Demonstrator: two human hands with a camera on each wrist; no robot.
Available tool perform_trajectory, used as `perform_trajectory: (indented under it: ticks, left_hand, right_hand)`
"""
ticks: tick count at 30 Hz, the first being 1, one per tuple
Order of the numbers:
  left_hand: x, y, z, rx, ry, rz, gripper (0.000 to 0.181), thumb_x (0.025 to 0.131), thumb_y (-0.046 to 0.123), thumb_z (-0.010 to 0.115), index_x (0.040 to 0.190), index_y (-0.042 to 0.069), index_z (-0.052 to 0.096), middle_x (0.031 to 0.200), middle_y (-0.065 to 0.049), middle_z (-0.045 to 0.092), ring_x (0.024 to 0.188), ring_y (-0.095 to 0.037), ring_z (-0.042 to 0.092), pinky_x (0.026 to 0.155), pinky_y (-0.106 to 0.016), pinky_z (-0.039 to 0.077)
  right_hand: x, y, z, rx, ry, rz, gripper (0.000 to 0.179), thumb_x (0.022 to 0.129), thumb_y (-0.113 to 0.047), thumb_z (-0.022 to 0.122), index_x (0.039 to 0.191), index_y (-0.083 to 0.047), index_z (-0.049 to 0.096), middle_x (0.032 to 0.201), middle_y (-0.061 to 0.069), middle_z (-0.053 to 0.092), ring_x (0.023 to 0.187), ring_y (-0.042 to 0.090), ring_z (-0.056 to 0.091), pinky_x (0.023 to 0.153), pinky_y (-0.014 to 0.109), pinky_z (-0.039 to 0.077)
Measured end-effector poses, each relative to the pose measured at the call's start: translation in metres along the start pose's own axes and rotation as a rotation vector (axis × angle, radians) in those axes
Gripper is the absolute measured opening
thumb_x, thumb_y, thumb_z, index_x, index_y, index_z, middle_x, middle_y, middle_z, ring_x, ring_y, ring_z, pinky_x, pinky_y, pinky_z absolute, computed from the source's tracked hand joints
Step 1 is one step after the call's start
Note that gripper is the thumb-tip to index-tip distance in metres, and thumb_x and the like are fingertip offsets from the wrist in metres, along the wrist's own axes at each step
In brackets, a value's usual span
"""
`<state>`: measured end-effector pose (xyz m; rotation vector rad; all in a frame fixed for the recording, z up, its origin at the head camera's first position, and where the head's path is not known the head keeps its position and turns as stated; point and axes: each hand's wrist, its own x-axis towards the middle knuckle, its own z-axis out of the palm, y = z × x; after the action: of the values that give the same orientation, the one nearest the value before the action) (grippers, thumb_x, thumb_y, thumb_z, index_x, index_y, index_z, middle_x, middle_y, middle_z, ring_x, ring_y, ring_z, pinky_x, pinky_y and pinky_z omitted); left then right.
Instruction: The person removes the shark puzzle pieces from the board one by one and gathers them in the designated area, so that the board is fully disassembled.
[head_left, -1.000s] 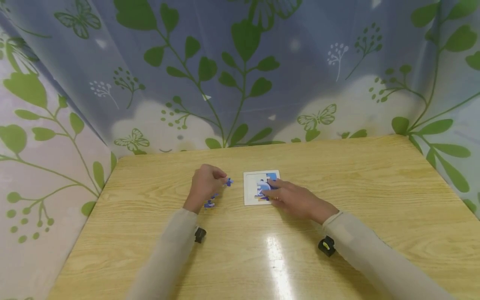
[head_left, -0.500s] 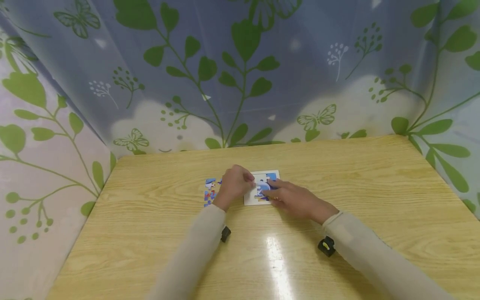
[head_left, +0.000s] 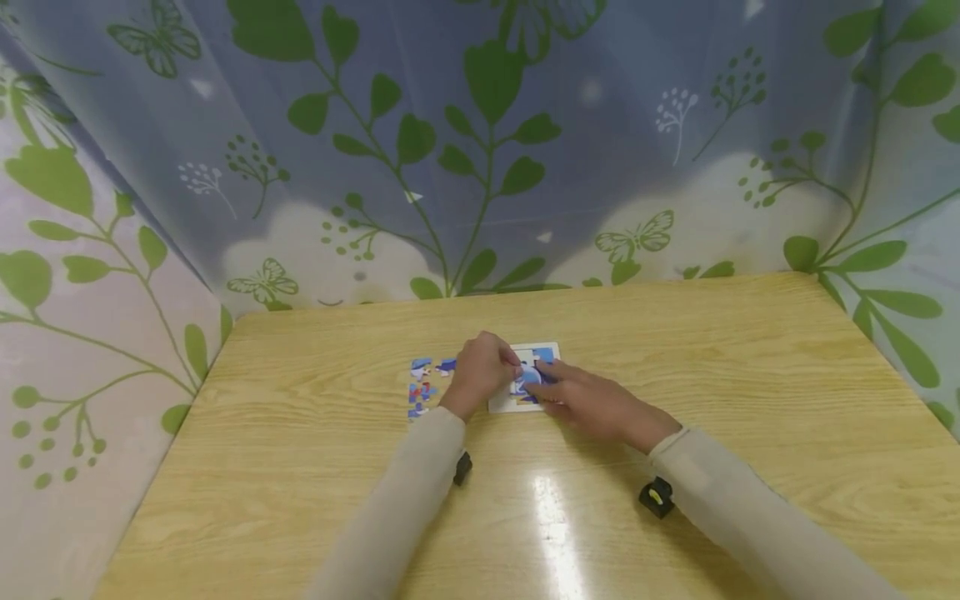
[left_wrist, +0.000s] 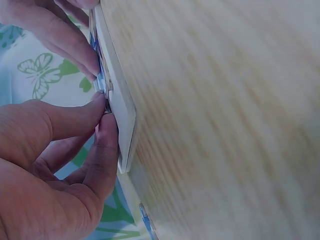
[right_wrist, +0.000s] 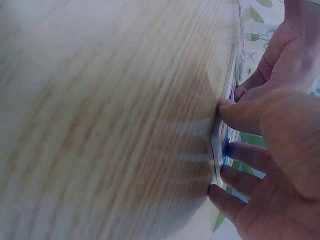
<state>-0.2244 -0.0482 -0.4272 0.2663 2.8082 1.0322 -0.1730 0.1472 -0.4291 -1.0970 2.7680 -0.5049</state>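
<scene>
A white-rimmed puzzle tray lies on the table, its right part filled with blue and white pieces. My left hand is over the tray's left side, covering much of it. Between thumb and forefinger it pinches a small puzzle piece, mostly hidden by the fingertips, at the tray's surface. From the right, my right hand rests on the tray with extended fingers, thumb and fingertips touching the pieces and rim. Loose puzzle pieces in blue, white and red lie left of the tray, partly behind the left hand.
The light wooden table reaches back to a patterned curtain with green leaves and butterflies. More patterned cloth hangs along the left side. Small black devices sit at both wrists.
My left hand has moved right, from beside the loose pieces to over the tray, carrying a puzzle piece. Loose pieces it covered now show. The right hand has stayed in place.
</scene>
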Motion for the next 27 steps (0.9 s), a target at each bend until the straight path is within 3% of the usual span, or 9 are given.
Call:
perform_trajectory:
  ticks: [9, 18, 27]
  left_hand:
    - [-0.0009, 0.0020, 0.0009, 0.023, 0.010, 0.012, 0.004, 0.085, 0.008, 0.082, 0.085, 0.004, 0.079, 0.080, -0.006, 0.075, 0.069, -0.016, 0.066, 0.066, -0.028, 0.053]
    - [-0.0012, 0.0031, -0.0006, 0.037, 0.012, 0.027, 0.004, 0.086, 0.008, 0.081, 0.085, 0.004, 0.080, 0.083, -0.006, 0.076, 0.075, -0.019, 0.068, 0.072, -0.033, 0.056]
    - [-0.0013, 0.0027, -0.0022, 0.004, -0.015, -0.012, 0.005, 0.087, 0.008, 0.080, 0.086, 0.003, 0.079, 0.085, -0.005, 0.075, 0.075, -0.019, 0.067, 0.072, -0.034, 0.056]
  right_hand:
    - [-0.0074, -0.0034, -0.0026, -0.047, 0.002, 0.001, 0.037, 0.100, -0.006, 0.064, 0.137, -0.005, 0.063, 0.152, 0.028, 0.042, 0.137, 0.046, 0.044, 0.100, 0.052, 0.048]
    - [-0.0080, -0.0034, -0.0005, -0.060, 0.003, -0.007, 0.037, 0.100, -0.005, 0.062, 0.137, -0.002, 0.061, 0.150, 0.029, 0.043, 0.137, 0.046, 0.044, 0.100, 0.052, 0.048]
    - [-0.0075, -0.0020, 0.0004, -0.038, -0.003, -0.004, 0.037, 0.102, -0.007, 0.059, 0.139, -0.001, 0.059, 0.152, 0.029, 0.041, 0.138, 0.046, 0.042, 0.102, 0.053, 0.046]
